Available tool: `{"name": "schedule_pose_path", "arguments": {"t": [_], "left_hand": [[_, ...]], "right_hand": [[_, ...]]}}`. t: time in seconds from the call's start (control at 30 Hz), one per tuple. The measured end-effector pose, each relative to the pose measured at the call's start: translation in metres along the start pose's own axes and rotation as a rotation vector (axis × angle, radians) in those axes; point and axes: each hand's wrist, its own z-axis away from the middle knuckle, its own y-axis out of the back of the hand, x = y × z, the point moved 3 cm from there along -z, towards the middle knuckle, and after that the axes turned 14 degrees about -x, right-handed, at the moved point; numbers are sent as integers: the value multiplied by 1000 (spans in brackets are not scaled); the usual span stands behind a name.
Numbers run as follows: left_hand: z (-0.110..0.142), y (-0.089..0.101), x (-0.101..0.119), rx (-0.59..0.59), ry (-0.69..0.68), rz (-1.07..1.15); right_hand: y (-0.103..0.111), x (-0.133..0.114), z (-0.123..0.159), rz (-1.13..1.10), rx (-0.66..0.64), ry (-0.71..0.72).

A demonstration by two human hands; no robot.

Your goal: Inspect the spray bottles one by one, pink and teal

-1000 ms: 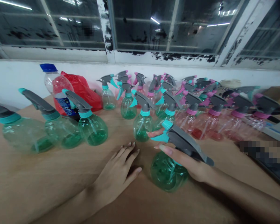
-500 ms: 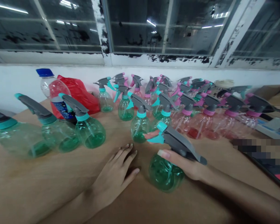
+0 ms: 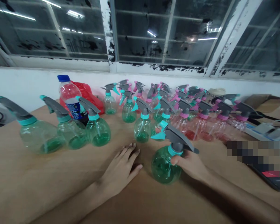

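Observation:
My right hand (image 3: 189, 163) is closed around a green spray bottle (image 3: 164, 166) with a teal collar and a grey and teal trigger head. The thumb presses near the collar, and the other fingers are mostly hidden behind the bottle. Some green liquid shows inside it. To its left, my left hand (image 3: 122, 166) lies flat on the wooden table (image 3: 84, 186), fingers stretched out and holding nothing. Just beyond my fingertips stands another green spray bottle (image 3: 142, 129). Three more stand at the left, the nearest to my hand being a green bottle (image 3: 98, 132) with liquid in its base.
Several pink spray bottles (image 3: 199, 126) stand with green ones along the back wall. A blue-capped drink bottle (image 3: 71, 95) and a red plastic bag (image 3: 88, 95) are behind the left bottles. A phone-like dark object (image 3: 274, 177), partly blurred out, lies at the right, near a power strip (image 3: 266, 132).
My right thumb has moved from above the bottle's collar down beside it, so the hand now grips lower. My left hand stays flat in place. The camera view has shifted slightly.

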Motion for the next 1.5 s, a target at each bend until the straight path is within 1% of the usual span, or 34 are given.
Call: {"name": "schedule_pose_path", "arguments": {"t": [0.07, 0.23, 0.3, 0.37, 0.5, 0.6, 0.67, 0.77, 0.87, 1.0, 1.17, 1.27, 1.4, 1.5], "left_hand": [[-1, 2, 1, -10, 5, 0], [1, 10, 3, -34, 30, -3], [6, 14, 3, -47, 42, -5], [13, 18, 2, -54, 50, -7], [38, 23, -1, -43, 73, 2], [62, 23, -6, -29, 120, 9], [76, 23, -11, -12, 158, 3], [93, 23, -19, 56, 186, -10], [103, 25, -25, 111, 168, -20], [105, 32, -29, 125, 162, -35], [100, 41, -30, 106, 163, -36], [95, 42, -30, 117, 160, -14], [84, 36, -28, 90, 144, 31], [75, 34, -23, 76, 114, 58]], "right_hand": [[-2, 1, 11, 56, 23, 10], [-5, -3, 40, 361, 160, -40], [-7, -7, 44, 425, 177, -58], [-13, -12, 42, 427, 168, -64], [-33, -23, 21, 350, 120, -56], [-53, -29, -5, 307, 85, -39], [-66, -31, -26, 258, 89, -8], [-84, -30, -55, 223, 81, 37], [-99, -26, -76, 202, 103, 56], [-109, -21, -93, 197, 148, 57], [-111, -15, -108, 202, 174, 45], [-112, -13, -114, 200, 180, 31], [-108, -18, -106, 181, 168, 40], [-91, -29, -87, 163, 167, 82]]}}
